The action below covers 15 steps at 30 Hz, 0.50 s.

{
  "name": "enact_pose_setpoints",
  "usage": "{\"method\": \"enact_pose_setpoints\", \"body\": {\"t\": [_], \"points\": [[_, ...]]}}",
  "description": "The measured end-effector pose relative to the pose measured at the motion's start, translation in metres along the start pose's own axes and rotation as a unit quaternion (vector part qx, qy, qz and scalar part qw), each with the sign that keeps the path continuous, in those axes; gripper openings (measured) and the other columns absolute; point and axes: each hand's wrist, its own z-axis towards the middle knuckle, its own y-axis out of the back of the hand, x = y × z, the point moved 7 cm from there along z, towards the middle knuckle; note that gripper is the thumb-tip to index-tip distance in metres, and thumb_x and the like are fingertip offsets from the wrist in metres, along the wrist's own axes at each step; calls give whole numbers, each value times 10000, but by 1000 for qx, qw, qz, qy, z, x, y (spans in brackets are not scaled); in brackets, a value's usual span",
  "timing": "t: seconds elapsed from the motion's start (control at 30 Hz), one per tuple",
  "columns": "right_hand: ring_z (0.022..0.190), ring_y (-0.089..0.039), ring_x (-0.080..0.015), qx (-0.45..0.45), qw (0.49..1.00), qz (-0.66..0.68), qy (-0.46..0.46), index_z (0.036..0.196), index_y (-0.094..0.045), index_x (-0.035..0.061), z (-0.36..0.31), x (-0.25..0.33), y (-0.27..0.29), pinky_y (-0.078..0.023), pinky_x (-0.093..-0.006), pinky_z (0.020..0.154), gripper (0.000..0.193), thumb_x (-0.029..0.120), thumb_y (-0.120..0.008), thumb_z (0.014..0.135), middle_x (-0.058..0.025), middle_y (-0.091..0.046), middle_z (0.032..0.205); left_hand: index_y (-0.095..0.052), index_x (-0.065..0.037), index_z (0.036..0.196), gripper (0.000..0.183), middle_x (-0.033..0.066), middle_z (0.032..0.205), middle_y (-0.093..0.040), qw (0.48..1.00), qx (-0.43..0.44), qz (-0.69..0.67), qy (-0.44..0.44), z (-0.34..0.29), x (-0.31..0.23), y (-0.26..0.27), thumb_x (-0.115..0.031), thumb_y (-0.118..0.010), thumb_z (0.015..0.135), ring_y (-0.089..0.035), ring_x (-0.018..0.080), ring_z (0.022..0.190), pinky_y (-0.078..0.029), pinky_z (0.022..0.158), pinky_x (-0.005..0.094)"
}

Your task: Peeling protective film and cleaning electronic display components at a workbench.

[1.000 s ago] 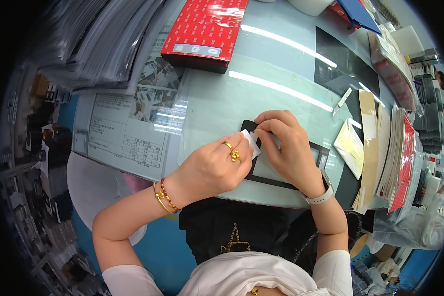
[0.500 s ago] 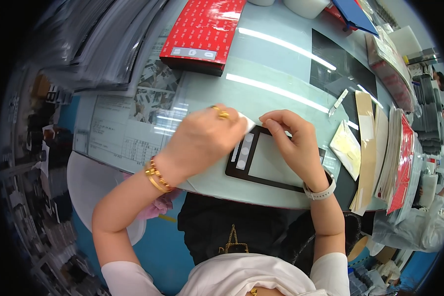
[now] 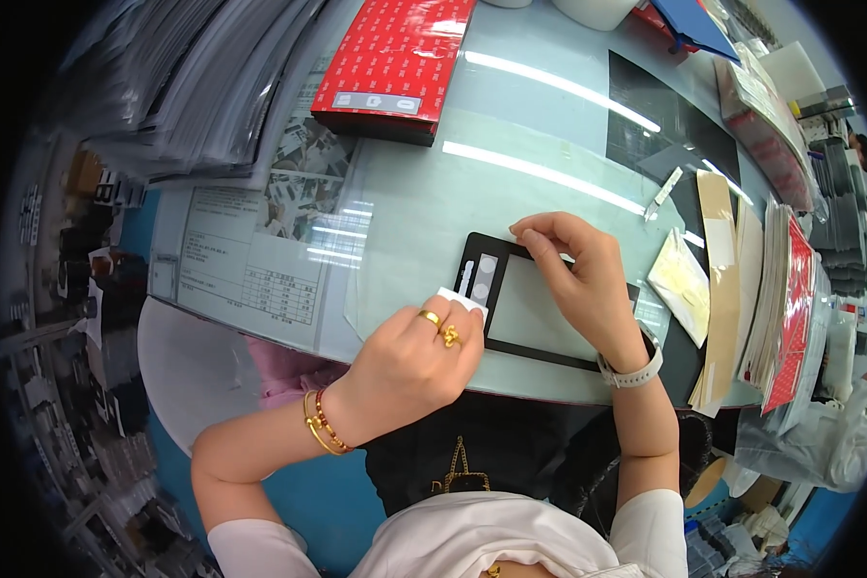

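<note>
In front of me on the glass-topped table lies a flat panel with a black frame [image 3: 535,354] and a pale centre. Its left side carries a light strip [image 3: 481,279] with round, whitish dots. My left hand [image 3: 419,361], closed, grips a small white piece [image 3: 456,297], perhaps a pad or folded wipe, against the panel's lower left edge. Above the panel's right part is my right hand [image 3: 588,275], its thumb and index finger drawn together near the top edge. Whether anything thin sits between those fingertips is too small to make out.
A red patterned stack [image 3: 395,67] stands at the far side. Clear sleeves are piled [image 3: 202,87] at the left back. To the right lie a yellowish-white packet [image 3: 681,284], a tan cardboard strip [image 3: 715,241] and red-and-white stacked sheets [image 3: 785,308].
My left hand has come down toward me with the white piece, from the panel's upper left corner to its lower left edge. My right hand has barely moved.
</note>
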Motion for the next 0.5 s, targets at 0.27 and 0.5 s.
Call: {"method": "enact_pose_setpoints", "body": {"t": [0.27,0.5], "points": [[879,-719,-166,-15,999,-11,27,1020,-711,-53,-3,3,-1,-564,-281,815,134,35,-626,965,-115,-753,939,-654,15,902,171,44,755,-505,1000,1,23,-11,30,19,-15,-49,-659,743,-544,191,728,-456,590,288],[882,-718,-166,-3,1000,10,-1,1018,-710,-57,3,-2,0,-558,-281,816,155,61,-621,970,-114,-753,928,-668,-30,913,165,42,761,-547,999,-9,45,-3,51,45,-15,-44,-657,749,-572,207,748,-469,605,325]]}}
